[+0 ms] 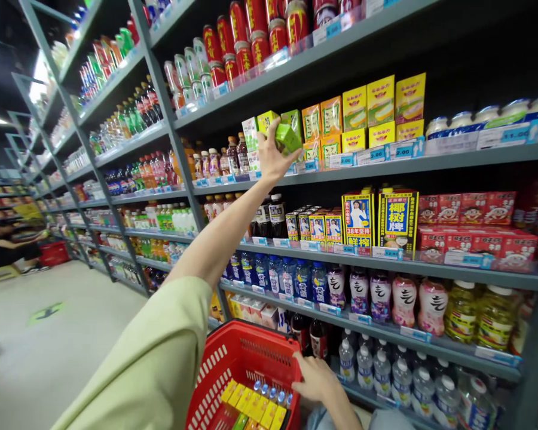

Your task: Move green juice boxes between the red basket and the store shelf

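The shelving unit (341, 173) fills the frame and serves as the reference landmark. Below its lower tiers, nearest the camera, sits the red basket (233, 364), already loaded with yellow cartons (251, 403) and small blue-capped bottles (269, 391). The left arm, in a pale green sleeve (152, 358), extends up to the shelf tier that carries small drink cartons. The left hand (271, 158) is closed around a green carton (287, 137), fingers wrapped on its sides, holding it tilted just in front of the row of like cartons on that tier. The right hand (316, 377) rests on the basket's rim, fingers curled over the edge. Judged step: carton pick at the shelf. The next move calls for a clear withdrawal past the neighbouring cartons.
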`<state>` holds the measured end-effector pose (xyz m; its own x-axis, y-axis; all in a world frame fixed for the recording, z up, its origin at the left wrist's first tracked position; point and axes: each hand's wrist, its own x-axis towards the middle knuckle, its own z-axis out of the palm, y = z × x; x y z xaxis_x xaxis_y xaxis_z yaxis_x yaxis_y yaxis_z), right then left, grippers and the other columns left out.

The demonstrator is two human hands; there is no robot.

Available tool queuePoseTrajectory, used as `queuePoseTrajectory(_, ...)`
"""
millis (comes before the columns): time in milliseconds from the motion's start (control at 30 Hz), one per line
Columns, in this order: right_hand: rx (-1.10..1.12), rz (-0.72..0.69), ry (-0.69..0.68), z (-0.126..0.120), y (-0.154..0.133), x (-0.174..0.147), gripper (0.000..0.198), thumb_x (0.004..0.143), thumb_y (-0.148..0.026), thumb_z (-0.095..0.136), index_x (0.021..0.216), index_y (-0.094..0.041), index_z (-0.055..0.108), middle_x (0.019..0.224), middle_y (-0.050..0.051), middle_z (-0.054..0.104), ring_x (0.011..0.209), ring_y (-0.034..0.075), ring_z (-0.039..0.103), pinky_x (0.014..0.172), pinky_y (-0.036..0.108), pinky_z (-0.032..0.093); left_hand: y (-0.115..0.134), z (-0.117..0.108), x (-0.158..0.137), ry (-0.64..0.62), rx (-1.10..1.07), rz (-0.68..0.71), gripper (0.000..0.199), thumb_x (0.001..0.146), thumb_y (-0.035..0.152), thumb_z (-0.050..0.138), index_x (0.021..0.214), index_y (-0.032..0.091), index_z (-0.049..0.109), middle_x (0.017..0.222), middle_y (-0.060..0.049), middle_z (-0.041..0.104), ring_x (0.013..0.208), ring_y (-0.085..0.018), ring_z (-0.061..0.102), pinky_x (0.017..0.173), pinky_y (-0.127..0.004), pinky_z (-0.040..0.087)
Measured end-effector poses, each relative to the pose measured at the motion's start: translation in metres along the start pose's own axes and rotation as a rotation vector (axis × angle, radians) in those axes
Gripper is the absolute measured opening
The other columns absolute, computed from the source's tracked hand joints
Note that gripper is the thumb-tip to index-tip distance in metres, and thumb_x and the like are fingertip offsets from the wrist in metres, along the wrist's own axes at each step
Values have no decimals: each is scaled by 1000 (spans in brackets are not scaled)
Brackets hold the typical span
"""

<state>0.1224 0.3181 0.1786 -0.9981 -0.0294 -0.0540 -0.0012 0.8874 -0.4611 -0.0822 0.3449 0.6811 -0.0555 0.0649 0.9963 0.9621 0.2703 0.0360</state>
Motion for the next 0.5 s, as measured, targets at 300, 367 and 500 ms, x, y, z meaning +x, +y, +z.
queuePoseTrajectory(300,5,75,36,17,9,12,60,73,-24,75,132,-22,65,121,19,74,117,39,71,100,52,56,13,4,11,-50,194,-205,90,75,34,89,152,29,42,138,-17,45,121,-38,59,103,-55,54)
queuePoseTrajectory(367,24,81,47,22,12,20,54,72,-28,83,124,-23,69,115,15,76,110,38,73,93,50,60,12,4,15,-51,207,-209,92,76,35,89,153,29,40,139,-17,44,122,-38,59,102,-52,55)
queuePoseTrajectory(500,80,46,125,25,18,30,34,93,-40,71,120,-19,67,115,8,72,103,23,72,87,41,61,11,4,17,-148,256,-236,98,75,37,90,155,25,36,137,-19,46,118,-37,62,99,-48,55)
